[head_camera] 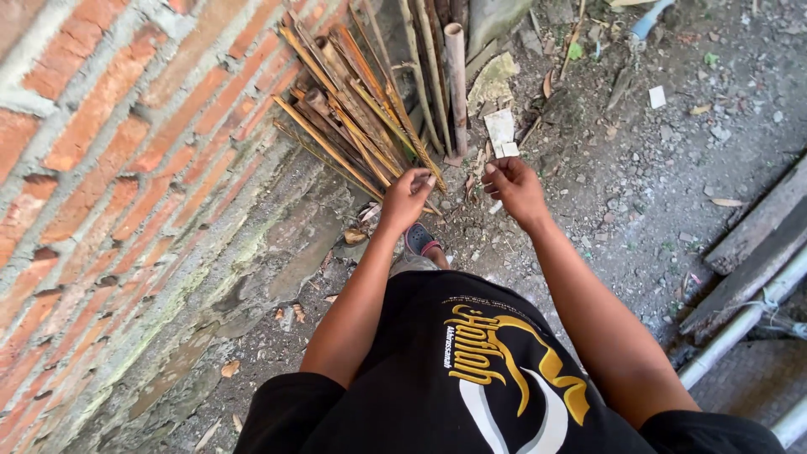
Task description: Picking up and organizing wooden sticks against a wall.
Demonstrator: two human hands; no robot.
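From the head view: bamboo sticks (361, 118) lean in a bundle against the brick wall (126, 168), propped so they stay upright. My left hand (407, 195) has its fingers curled around the lower end of one thin stick. My right hand (514, 187) hovers just beside, fingers loosely bent, holding nothing. Dirt ground (639, 185) littered with scraps.
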